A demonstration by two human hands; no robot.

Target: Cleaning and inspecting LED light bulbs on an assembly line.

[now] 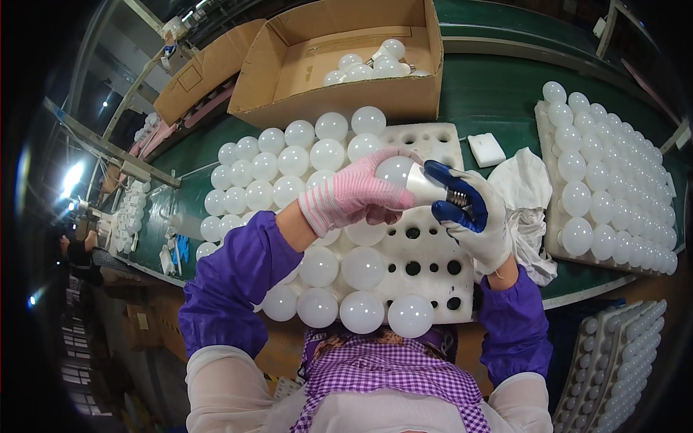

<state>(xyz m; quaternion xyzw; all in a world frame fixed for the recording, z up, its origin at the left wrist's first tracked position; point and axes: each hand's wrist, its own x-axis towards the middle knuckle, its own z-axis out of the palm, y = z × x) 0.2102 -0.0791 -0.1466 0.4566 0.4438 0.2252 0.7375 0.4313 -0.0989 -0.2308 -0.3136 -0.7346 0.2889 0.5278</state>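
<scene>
Light bulb point(426, 187) in left grip point(357, 189): smooth glossy globe point(394, 171), shiny metal screw base point(456, 198). Tray point(424, 285) below grip: matt foam-like. Carton point(354, 101) beyond: matt cardboard.

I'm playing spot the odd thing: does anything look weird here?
The left hand is gloved in pink stripes, the right hand in white and blue: mismatched. The white cloth lies crumpled, not folded.
</scene>
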